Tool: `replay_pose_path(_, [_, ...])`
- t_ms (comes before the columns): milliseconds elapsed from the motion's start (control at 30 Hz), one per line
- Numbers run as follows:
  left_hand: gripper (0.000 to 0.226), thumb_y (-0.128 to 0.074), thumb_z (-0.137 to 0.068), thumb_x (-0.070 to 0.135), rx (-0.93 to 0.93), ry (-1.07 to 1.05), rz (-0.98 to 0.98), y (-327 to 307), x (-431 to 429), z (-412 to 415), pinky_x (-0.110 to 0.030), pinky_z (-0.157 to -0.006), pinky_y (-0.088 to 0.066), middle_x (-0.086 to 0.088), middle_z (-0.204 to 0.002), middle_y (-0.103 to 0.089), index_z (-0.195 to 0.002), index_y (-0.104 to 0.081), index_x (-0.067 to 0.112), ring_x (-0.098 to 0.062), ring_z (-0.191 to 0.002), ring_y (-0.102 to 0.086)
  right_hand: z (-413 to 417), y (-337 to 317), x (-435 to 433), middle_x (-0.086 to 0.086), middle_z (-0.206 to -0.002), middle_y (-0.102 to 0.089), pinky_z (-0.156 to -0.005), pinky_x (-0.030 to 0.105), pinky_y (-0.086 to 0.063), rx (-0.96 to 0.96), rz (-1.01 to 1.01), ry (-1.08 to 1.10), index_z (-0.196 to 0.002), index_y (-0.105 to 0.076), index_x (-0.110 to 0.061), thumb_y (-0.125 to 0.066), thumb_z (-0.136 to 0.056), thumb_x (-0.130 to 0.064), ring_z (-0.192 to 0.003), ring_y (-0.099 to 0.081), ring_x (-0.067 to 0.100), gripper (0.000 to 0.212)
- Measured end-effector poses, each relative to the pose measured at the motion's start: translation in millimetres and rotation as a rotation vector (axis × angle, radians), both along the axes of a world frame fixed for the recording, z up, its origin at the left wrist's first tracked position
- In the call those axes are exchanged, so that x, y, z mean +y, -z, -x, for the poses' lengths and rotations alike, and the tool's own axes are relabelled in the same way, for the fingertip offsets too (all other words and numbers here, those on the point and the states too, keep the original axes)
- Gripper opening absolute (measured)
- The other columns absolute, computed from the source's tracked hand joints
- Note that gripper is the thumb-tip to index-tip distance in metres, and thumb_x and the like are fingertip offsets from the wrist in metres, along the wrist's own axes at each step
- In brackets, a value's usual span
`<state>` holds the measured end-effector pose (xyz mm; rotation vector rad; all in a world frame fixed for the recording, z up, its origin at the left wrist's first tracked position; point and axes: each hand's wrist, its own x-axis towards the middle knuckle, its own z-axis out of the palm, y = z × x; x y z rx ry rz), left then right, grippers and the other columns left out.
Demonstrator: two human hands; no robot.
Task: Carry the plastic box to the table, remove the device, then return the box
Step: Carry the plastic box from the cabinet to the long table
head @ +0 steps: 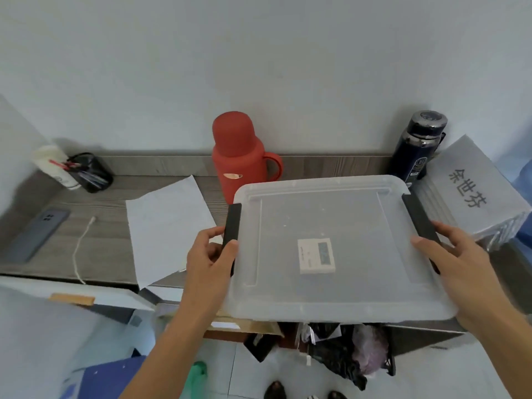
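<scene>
Translucent plastic box [331, 283], lid on, sits at the near edge of the grey wood-grain tabletop [109, 205], overhanging it toward the person. Left hand [211, 256] is curled in a closed grip around the black latch on the box's left end; right hand [450, 259] lies against the right latch, fingers spread rather than clenched. Through the lid shows a small white device [316, 255]. Left lies white paper [168, 226]; behind stand a red thermos [240, 155] and dark flask [419, 146].
</scene>
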<state>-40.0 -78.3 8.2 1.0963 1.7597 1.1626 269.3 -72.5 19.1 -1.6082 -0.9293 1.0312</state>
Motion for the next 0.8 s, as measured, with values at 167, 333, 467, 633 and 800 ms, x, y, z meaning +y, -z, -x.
replay_pose_path(167, [0.022,-0.056,-0.089,0.019,0.009,-0.264,-0.016,-2.9,-77.3,5.0,-0.028,-0.060,-0.043,-0.016,-0.077,-0.065,-0.110,-0.055,0.022,-0.017,-0.065,-0.052,13.8,11.8,-5.9,-0.005,-0.100,-0.067,-0.064,0.033,-0.049,0.017,0.030,-0.254,-0.131,-0.050,-0.026,-0.062,-0.087,-0.020,-0.085,-0.066,0.018,0.047])
replay_pose_path(333, [0.017,-0.058,-0.088,0.019,0.013,-0.590,0.007,3.4,-181.0,-13.6,-0.037,-0.060,-0.042,-0.023,-0.079,-0.067,-0.102,-0.058,0.029,-0.024,-0.064,-0.052,34.1,16.0,-25.8,-0.006,-0.099,-0.067,-0.062,0.031,-0.049,0.012,0.057,-0.569,-0.128,-0.049,-0.029,-0.061,-0.087,-0.019,-0.084,-0.067,0.018,0.044])
replay_pose_path(467, [0.016,-0.058,-0.089,0.019,-0.008,-0.816,0.063,8.2,-269.1,-31.7,-0.034,-0.057,-0.043,-0.026,-0.079,-0.067,-0.097,-0.057,0.033,-0.025,-0.062,-0.052,60.5,24.5,-55.5,-0.003,-0.100,-0.069,-0.064,0.036,-0.052,0.034,0.129,-0.809,-0.127,-0.049,-0.029,-0.062,-0.087,-0.020,-0.086,-0.069,0.023,0.043])
replay_pose_path(633, [0.018,-0.058,-0.089,0.015,-0.048,-1.106,0.049,12.8,-375.8,-49.1,-0.033,-0.060,-0.044,-0.014,-0.076,-0.069,-0.104,-0.059,0.025,-0.022,-0.065,-0.056,104.2,37.0,-116.8,0.000,-0.099,-0.070,-0.064,0.034,-0.051,-0.004,0.150,-1.053,-0.125,-0.052,-0.028,-0.064,-0.086,-0.018,-0.086,-0.068,0.022,0.042])
replay_pose_path(800, [0.018,-0.057,-0.090,0.015,-0.049,-1.328,0.045,22.9,-493.3,-60.6,-0.032,-0.054,-0.035,-0.019,-0.070,-0.055,-0.107,-0.059,0.021,-0.026,-0.062,-0.043,159.5,39.9,-204.7,-0.011,-0.100,-0.067,-0.063,0.028,-0.052,-0.050,0.106,-1.305,-0.120,-0.052,-0.030,-0.064,-0.085,-0.016,-0.078,-0.069,0.005,0.040])
